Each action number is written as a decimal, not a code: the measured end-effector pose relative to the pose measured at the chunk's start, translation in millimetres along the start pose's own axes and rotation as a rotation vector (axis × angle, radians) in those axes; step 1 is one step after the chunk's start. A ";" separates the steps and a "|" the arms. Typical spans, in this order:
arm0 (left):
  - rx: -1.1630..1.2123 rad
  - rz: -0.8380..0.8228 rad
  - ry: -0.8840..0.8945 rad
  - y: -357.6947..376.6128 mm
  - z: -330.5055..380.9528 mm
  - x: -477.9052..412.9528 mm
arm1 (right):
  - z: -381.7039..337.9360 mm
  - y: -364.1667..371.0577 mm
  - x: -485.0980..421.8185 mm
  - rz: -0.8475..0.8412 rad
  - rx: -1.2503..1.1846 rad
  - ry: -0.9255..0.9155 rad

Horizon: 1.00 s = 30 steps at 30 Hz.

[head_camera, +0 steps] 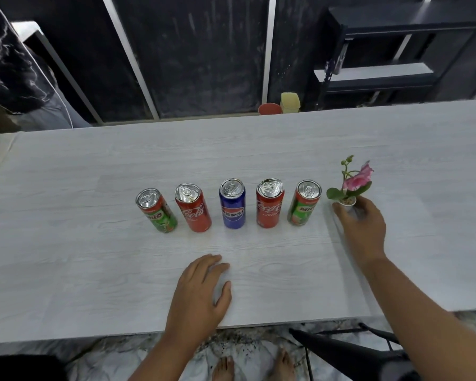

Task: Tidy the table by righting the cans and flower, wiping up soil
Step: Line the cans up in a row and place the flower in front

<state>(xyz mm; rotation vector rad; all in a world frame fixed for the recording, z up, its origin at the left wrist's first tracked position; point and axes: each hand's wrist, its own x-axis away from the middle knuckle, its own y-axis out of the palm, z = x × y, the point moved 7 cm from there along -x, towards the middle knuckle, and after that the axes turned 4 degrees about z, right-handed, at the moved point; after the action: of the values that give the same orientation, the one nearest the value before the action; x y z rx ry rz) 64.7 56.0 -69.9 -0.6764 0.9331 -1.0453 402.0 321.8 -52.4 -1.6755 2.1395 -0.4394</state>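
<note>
Head view: a pale grey wood-grain worktop [94, 257] carries a row of five slim drink cans, all standing upright with their silver tops up. The blue Pepsi aluminium can [232, 204] stands in the middle of the row and serves as the mark for the rest. Just to its left is a red Coca-Cola can [193, 209], and further left of that a green and red Milo can [157, 211]. Just to the right of the Pepsi can is a second red Coca-Cola can [269, 204], then a second green and red Milo can [304, 204]. None of the cans touch.

Well to the right of the Pepsi can, past the last Milo can, a small white plastic pot [347, 202] stands upright on the worktop, with a pink flower with green leaves and buds [357, 178] rising from it. The right hand [364, 226] is grasping this pot, fingers curled round its side.

The left hand [201, 287] lies released, palm down and fingers relaxed, on the worktop in front of the Pepsi can, near the front edge, holding nothing.

Far behind the Pepsi can, beyond the back edge of the worktop, sit a red round bowl [270, 108] and a pale yellow plastic cup [289, 102] side by side. Behind and to the right of it is a black metal shelf unit [396, 50]
</note>
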 end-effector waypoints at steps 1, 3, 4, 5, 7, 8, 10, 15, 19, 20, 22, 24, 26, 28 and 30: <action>0.002 0.000 0.001 -0.3 0.3 -0.3 | 4.0 -5.8 9.6 0.005 -0.005 0.008; 0.013 0.002 -0.003 -2.1 1.1 -1.1 | 11.0 -16.6 30.0 0.010 0.001 0.013; 0.023 0.003 -0.007 -3.2 1.5 -1.4 | 13.5 -21.4 40.6 0.010 0.004 0.010; 0.034 0.004 -0.011 -4.1 1.8 -1.4 | 15.3 -25.4 51.3 0.008 0.005 0.010; 0.057 0.002 -0.021 -5.7 1.7 -0.2 | 19.3 -30.4 71.4 -0.004 0.016 0.019; 0.066 -0.002 -0.028 -6.1 1.6 0.5 | 20.9 -31.5 80.5 -0.012 0.021 0.024; 0.067 -0.005 -0.033 -7.0 1.8 2.2 | 20.6 -31.5 97.4 -0.030 0.005 0.029; 0.029 0.002 -0.041 -8.5 -0.1 4.5 | -0.4 -22.3 128.7 -0.068 -0.017 0.014; 0.021 -0.030 -0.057 -14.1 -4.6 3.1 | -18.8 -9.1 145.1 -0.095 -0.049 -0.011; -0.004 -0.041 -0.026 -16.8 -5.4 3.9 | -22.2 -5.3 148.8 -0.100 -0.048 -0.020; -0.052 -0.048 0.017 -25.3 -12.6 7.1 | -27.4 4.1 156.4 -0.122 -0.041 -0.034; -0.094 -0.033 0.018 -36.3 -28.0 11.4 | -32.6 15.9 164.2 -0.154 -0.039 -0.051; -0.123 -0.013 -0.010 -46.8 -45.5 15.9 | -37.3 28.0 171.3 -0.183 -0.041 -0.070; -0.118 0.001 -0.046 -53.3 -57.4 19.9 | -42.7 41.1 177.7 -0.210 -0.042 -0.092; -0.106 0.009 -0.061 -54.1 -60.2 21.4 | -49.3 54.7 183.4 -0.240 -0.043 -0.110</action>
<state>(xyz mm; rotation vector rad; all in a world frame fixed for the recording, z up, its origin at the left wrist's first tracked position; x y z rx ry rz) -6.9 13.9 -59.2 -0.7871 0.9423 -0.9672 292.9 157.1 -54.6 -1.9433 1.8913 -0.3609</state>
